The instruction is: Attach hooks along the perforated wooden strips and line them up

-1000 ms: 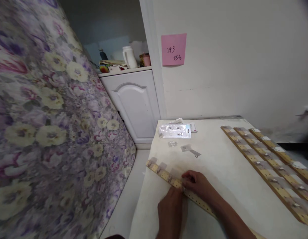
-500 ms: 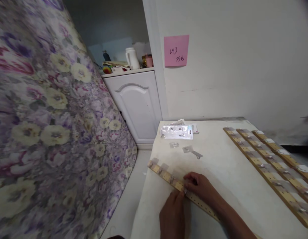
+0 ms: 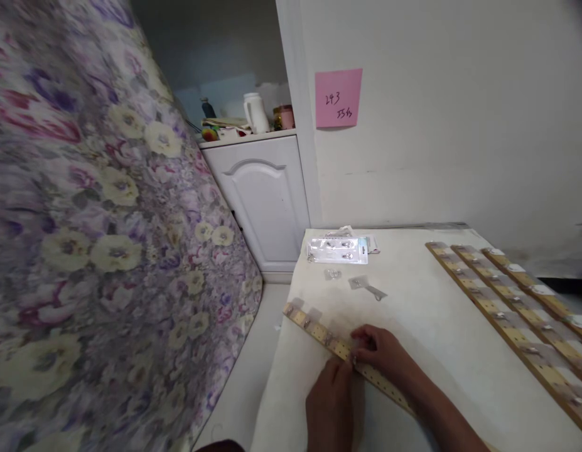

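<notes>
A long tan perforated strip lies diagonally on the white table, with small clear packets clipped along its far end. My right hand rests on the strip with its fingers curled and pinched at a small metal piece. My left hand meets it from below, fingertips closed at the same spot on the strip. What the fingers pinch is too small to name.
Three filled strips lie side by side at the table's right. A clear blister pack and loose small packets sit near the far edge. A floral mattress leans at left; a white cabinet and a pink note are behind.
The view has drifted slightly, so everything sits a little to the right and lower. Both hands stay pinched at the same spot on the strip.
</notes>
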Demonstrator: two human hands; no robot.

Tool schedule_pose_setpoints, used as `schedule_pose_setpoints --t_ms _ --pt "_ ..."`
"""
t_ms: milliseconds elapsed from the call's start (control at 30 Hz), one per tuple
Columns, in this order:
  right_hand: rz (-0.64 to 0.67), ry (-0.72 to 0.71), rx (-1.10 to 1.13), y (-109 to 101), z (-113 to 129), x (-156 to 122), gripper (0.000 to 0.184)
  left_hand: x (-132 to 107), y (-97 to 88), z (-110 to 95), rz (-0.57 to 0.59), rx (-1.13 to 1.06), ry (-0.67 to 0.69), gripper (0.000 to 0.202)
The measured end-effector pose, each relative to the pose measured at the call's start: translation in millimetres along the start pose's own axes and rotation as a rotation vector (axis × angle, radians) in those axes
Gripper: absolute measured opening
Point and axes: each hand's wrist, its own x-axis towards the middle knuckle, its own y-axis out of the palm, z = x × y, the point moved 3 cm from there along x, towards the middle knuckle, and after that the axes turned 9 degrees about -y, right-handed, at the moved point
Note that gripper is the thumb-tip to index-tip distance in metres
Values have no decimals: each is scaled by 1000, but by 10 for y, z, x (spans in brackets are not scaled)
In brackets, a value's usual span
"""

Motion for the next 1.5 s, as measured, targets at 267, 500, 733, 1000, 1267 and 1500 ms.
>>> schedule_pose_setpoints --t_ms 267,500,733,1000,1267,1500 --pt "-7 -25 54 45 -88 19 34 -16 -119 -73 46 -57 -38 35" --pt "-61 -59 73 14 23 -34 28 -3 -124 -23 29 56 -8 41" --pt "-252 -49 -119 -484 -44 51 19 -35 -117 32 64 -30 -44 41" --pt "-450 23 -316 -835 -271 460 32 -40 -183 -12 55 -202 -125 37" --pt "-458 61 -174 -918 -336 514 15 -67 -235 -48 40 -217 -140 34" --pt "-273 35 98 -795 -177 8 25 -134 -222 -54 -34 -312 -61 32"
